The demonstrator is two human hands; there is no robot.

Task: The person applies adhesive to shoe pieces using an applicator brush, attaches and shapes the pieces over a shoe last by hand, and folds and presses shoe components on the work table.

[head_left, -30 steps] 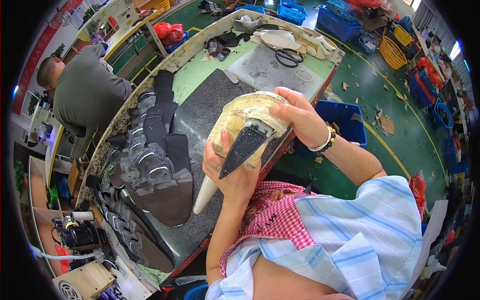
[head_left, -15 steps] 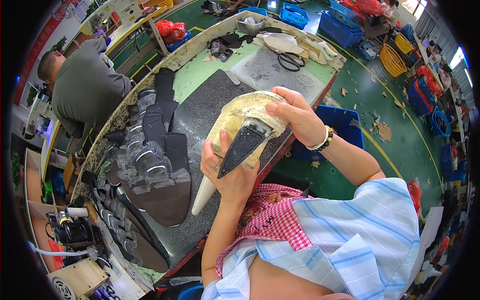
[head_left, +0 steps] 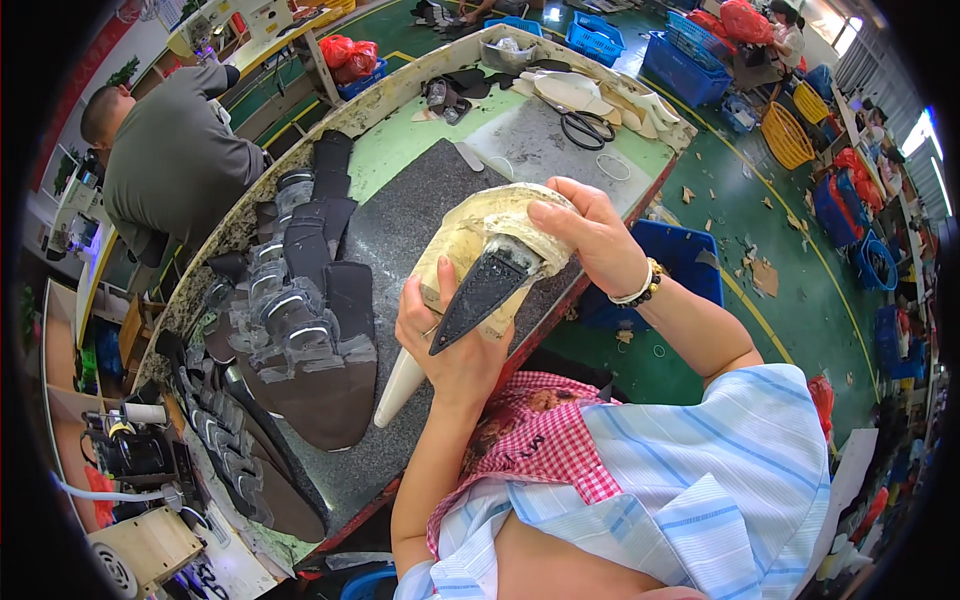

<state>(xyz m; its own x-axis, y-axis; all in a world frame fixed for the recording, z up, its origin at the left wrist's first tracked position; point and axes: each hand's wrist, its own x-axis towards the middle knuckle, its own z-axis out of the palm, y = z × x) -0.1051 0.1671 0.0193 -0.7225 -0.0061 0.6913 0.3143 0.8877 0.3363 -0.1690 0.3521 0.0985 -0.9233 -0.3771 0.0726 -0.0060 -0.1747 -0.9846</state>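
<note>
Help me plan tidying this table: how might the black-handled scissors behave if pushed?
The black-handled scissors look solid, so should probably stay stiff. Lying flat, they seem unlikely to roll or tip. A push toward the cream pieces beside them might shift those too.

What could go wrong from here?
1. The right hand pinches the edge of the cream piece; if that grip slips, the edge may shift.
2. The black strip points down in front of the left hand, so regripping might snag it.
3. The white cone looks close to the dark stack; a swing could nudge it.
</note>
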